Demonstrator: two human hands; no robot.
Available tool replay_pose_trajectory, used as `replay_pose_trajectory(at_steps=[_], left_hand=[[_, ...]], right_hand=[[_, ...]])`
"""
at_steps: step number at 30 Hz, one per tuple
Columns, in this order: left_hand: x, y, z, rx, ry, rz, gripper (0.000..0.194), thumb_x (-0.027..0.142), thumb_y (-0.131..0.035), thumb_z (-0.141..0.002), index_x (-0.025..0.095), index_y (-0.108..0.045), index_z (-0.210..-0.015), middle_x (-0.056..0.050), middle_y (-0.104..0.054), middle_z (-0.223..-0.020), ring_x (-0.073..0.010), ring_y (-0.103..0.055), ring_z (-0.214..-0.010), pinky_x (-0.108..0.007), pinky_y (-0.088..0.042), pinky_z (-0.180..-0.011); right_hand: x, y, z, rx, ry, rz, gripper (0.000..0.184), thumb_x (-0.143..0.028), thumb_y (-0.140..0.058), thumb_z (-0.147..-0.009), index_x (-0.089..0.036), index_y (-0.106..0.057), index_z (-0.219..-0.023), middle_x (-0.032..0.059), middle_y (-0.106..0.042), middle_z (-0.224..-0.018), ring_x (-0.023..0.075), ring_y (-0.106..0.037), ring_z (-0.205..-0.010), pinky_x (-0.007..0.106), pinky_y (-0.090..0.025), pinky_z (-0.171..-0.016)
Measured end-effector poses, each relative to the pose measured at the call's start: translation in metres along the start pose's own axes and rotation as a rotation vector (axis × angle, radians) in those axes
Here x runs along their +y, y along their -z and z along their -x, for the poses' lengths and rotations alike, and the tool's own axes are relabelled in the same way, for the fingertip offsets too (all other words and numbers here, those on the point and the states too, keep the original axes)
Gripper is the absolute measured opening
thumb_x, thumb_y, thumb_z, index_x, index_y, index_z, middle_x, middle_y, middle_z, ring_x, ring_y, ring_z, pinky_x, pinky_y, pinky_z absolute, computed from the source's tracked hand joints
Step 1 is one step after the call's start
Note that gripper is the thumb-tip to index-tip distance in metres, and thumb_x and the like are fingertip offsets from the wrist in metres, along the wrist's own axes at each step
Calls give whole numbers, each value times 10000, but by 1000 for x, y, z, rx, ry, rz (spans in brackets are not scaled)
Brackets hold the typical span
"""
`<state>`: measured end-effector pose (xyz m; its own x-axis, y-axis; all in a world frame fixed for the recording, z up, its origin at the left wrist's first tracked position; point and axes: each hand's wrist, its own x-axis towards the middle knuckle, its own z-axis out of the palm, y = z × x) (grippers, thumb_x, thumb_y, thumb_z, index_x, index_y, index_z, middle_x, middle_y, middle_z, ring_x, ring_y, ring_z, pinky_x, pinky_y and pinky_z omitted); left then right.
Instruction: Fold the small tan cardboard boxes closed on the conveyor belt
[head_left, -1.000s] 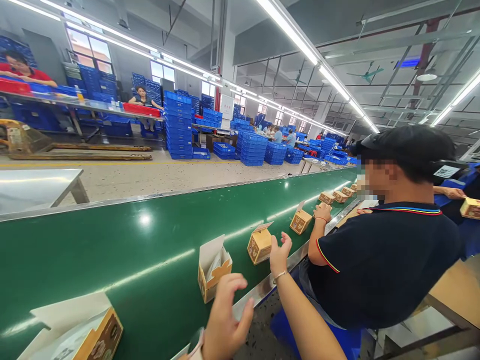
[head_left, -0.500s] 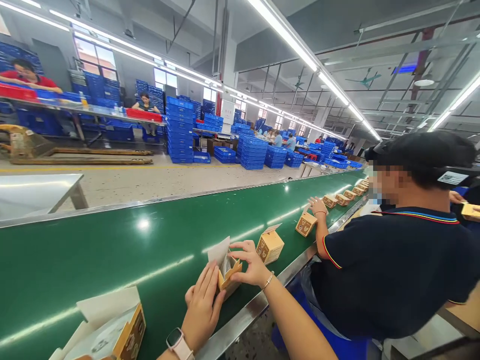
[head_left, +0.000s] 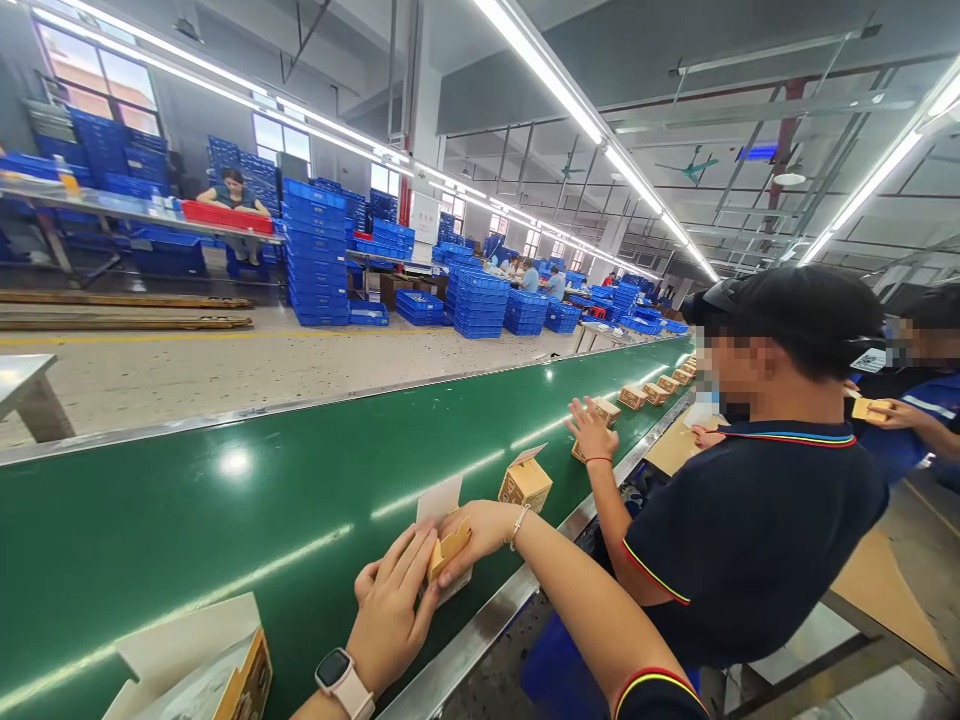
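Note:
A small brown cardboard box [head_left: 448, 548] with its white lid flap up sits near the front edge of the green conveyor belt [head_left: 225, 510]. My left hand [head_left: 390, 605], a watch on its wrist, lies with flat fingers against the box's left side. My right hand [head_left: 476, 530], a bracelet on its wrist, is curled over the box's top flaps and presses on them. Another open box [head_left: 525, 482] stands just to the right. A larger open box [head_left: 202, 665] sits at the lower left.
A person in a dark polo shirt [head_left: 750, 520] works right beside me, one hand [head_left: 592, 432] over a box. More boxes [head_left: 645, 393] line the belt farther on. Stacked blue crates [head_left: 319, 250] and other workers fill the floor beyond. The belt's metal rim [head_left: 480, 640] runs in front.
Both my hands came from the air down onto the small box, and my right hand now folds over its top. The boxes have drifted along the belt; the neighbour's hand lifted.

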<state>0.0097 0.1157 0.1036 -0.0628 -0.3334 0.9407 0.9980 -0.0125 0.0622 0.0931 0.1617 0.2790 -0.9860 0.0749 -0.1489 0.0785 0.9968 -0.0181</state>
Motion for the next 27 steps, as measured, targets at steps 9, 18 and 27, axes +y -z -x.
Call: replay_pose_trajectory(at_steps=[9,18,27], left_hand=[[-6,-30,-11,-12,112,48,375,245,-328,-933,237,-702,-966,-32,-680,-1047,-237,-589,-990,-352,-280,-724],[4,-52,-33,-175,874,742,265,449,-543,-661,194,-605,-627,-100,-668,-933,-314,-560,-1036,-513,-297,-971],[22,-69,-68,-258,1574,1134,215,121,-532,-770,123,-474,-977,-128,-618,-982,-155,-637,-768,-287,-516,-693]], right_hand=[[38,-56,25,761,191,-384,531,-582,-686,-658,-146,-683,-962,109,-601,-1147,180,-564,-1080,310,-419,-977],[46,-56,9,1215,-133,-600,526,-578,-648,-603,-115,-436,-473,107,-539,-975,159,-510,-950,272,-407,-866],[42,-47,9,1144,-224,-1059,621,-381,-698,-447,-135,-530,-992,70,-581,-1006,124,-546,-862,224,-446,-778]])
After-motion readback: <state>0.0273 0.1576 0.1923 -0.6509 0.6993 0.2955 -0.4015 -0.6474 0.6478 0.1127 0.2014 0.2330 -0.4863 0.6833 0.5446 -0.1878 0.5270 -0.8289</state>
